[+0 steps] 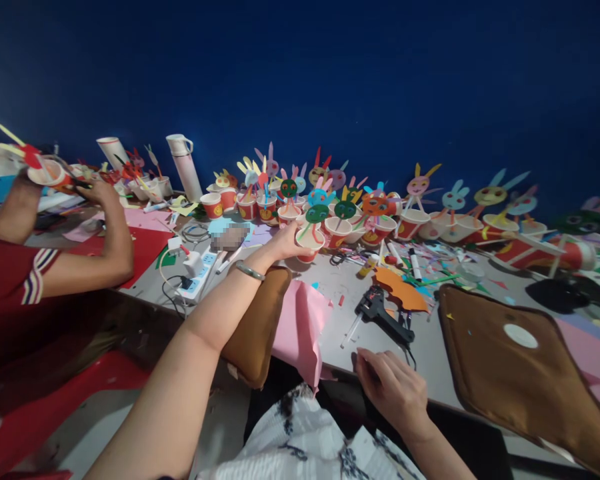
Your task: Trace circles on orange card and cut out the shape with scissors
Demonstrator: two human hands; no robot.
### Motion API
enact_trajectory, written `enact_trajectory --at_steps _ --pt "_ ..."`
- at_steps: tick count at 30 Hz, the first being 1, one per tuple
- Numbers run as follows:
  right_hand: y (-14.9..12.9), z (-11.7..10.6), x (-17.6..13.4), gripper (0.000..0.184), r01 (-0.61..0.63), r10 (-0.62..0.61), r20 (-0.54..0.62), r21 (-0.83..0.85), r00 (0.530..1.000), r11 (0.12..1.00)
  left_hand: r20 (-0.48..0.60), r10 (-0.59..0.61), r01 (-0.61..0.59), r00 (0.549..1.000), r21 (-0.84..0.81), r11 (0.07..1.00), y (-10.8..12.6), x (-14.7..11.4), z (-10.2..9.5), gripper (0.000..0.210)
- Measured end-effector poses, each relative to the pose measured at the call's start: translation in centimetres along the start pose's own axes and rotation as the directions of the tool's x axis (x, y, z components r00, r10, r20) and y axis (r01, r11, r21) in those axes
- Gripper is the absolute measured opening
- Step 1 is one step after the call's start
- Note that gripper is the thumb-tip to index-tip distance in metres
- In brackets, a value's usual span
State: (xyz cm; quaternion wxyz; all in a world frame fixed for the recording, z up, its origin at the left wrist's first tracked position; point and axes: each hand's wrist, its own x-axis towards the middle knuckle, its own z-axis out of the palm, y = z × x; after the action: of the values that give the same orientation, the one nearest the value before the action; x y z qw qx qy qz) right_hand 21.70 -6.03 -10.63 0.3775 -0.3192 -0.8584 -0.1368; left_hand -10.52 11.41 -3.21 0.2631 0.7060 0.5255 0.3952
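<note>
My left hand (287, 242) reaches out over the table, its fingers closed on a paper cup (309, 256). The cup is red and white, and a green paper rabbit head (317, 212) with light blue ears rises above it. It stands among several similar cups, right in front of the row. Near the table's front edge, my right hand (397, 393) is loosely curled with no object visible in it. Just beyond it lies a black hot glue gun (385, 320) with a clear glue stick, beside a cut piece of orange paper (400, 290).
Rabbit-topped cups (413, 223) line the wall side. Paper scraps and markers (415, 264) litter the table. Brown cushions (505, 347) lie at the front. A power strip (200, 277) and a thermos (184, 167) are leftward. At far left, a co-worker's hands (103, 193) hold a cup.
</note>
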Motion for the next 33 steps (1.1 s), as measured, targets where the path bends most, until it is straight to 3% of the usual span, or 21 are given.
enact_trajectory --at_steps 10,14,18,22,25,27,31,33 --pt "0.1 0.0 -0.2 0.008 -0.023 0.023 0.023 0.022 0.999 0.999 0.015 0.046 -0.046 0.999 -0.018 0.999 0.2 0.0 -0.1 0.092" --pt "-0.1 -0.1 0.1 0.008 -0.023 0.022 0.024 0.009 0.999 1.0 0.012 0.013 -0.013 1.0 -0.04 0.999 0.1 0.1 -0.1 0.098" --pt "-0.2 -0.3 0.3 0.009 -0.006 0.007 0.025 -0.023 1.0 1.0 0.079 0.037 -0.026 0.996 -0.13 0.991 0.0 -0.1 -0.3 0.112" --pt "-0.2 -0.3 0.2 0.01 -0.002 0.002 0.013 -0.023 1.0 1.0 0.151 -0.014 0.041 0.989 -0.18 0.983 0.1 -0.4 -1.2 0.126" --pt "-0.2 -0.3 0.2 0.01 0.003 -0.003 0.0 -0.018 1.0 1.0 0.121 -0.066 0.092 0.99 -0.222 0.971 0.0 -0.3 -1.9 0.13" --pt "-0.2 -0.3 0.3 0.011 0.003 -0.003 -0.003 -0.016 1.0 1.0 0.101 -0.131 0.154 0.986 -0.266 0.952 -0.4 -0.2 -2.4 0.119" --pt "-0.2 -0.3 0.4 0.01 0.0 0.0 -0.002 -0.018 1.0 1.0 0.103 -0.208 0.23 0.973 -0.309 0.923 -1.1 0.0 -3.5 0.06" --pt "-0.2 -0.3 0.5 0.011 0.003 -0.003 -0.005 -0.01 1.0 1.0 0.106 -0.209 0.232 0.972 -0.316 0.92 -1.3 -0.1 -4.0 0.043"
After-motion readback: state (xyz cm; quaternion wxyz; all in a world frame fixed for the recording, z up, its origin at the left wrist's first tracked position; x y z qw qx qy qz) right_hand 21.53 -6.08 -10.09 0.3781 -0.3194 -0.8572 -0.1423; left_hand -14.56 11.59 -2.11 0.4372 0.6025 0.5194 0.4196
